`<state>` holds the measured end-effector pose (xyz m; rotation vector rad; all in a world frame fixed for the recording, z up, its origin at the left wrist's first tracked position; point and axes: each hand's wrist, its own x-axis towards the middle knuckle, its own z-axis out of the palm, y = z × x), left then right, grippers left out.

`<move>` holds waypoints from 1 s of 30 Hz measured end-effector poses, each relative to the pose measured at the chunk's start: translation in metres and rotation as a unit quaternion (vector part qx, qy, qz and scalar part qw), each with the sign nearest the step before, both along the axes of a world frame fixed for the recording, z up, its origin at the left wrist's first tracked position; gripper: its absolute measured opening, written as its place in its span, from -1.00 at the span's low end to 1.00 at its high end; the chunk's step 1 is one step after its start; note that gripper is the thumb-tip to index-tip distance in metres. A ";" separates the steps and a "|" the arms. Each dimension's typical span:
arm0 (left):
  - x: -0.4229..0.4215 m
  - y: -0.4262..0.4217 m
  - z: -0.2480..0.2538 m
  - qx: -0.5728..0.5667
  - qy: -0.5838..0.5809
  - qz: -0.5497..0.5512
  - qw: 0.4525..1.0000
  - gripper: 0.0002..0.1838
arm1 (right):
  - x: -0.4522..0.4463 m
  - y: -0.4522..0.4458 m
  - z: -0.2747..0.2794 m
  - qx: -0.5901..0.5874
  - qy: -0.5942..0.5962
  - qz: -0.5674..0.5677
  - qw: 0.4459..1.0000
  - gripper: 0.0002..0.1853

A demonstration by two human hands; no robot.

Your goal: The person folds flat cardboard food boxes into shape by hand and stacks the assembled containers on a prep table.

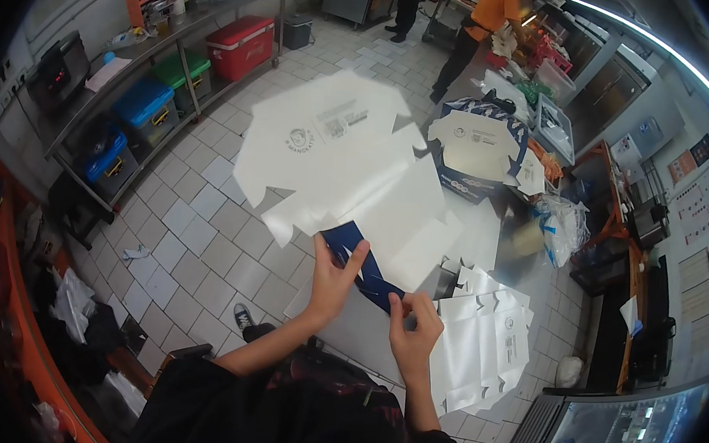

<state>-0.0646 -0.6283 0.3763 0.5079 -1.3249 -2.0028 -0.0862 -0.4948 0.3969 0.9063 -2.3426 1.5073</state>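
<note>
A large flat cardboard box blank (350, 171), white inside with printed logo and text, spreads out in front of me. Its near edge is folded up and shows a dark blue outer side. My left hand (335, 278) pinches that blue flap with the thumb on top. At the flap's other end, my right hand (414, 330) grips its corner between thumb and fingers. More white box blanks (487, 340) lie overlapped on the metal table by my right forearm. Farther back sits another stack of blanks (470, 143) with blue patterned sides.
A steel shelf (169, 36) on the left carries bins, with a red cooler (241, 48) below. Plastic bags (558, 225) and a clear tray (555, 125) crowd the table's far right. A person in an orange shirt (496, 14) stands at the back. A glass-front fridge (621, 430) is lower right.
</note>
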 end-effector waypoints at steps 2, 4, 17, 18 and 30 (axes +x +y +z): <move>-0.001 0.005 -0.006 -0.053 0.018 0.047 0.997 -0.54 | -0.001 -0.003 0.002 0.007 0.006 0.015 1.000 -0.89; 0.003 0.004 -0.016 -0.209 -0.048 0.044 0.976 -0.49 | 0.000 -0.005 0.004 0.018 -0.015 0.033 0.999 -0.91; 0.013 -0.020 -0.004 -0.225 -0.050 -0.016 0.973 -0.49 | 0.000 -0.024 -0.006 -0.046 -0.044 0.081 0.995 -0.89; 0.014 -0.021 -0.007 -0.231 -0.049 -0.017 0.972 -0.49 | 0.000 -0.027 -0.008 -0.052 -0.044 0.079 0.994 -0.89; 0.007 -0.041 -0.037 -0.244 -0.084 -0.018 0.966 -0.49 | -0.018 -0.050 -0.049 -0.250 -0.243 0.246 0.905 -0.85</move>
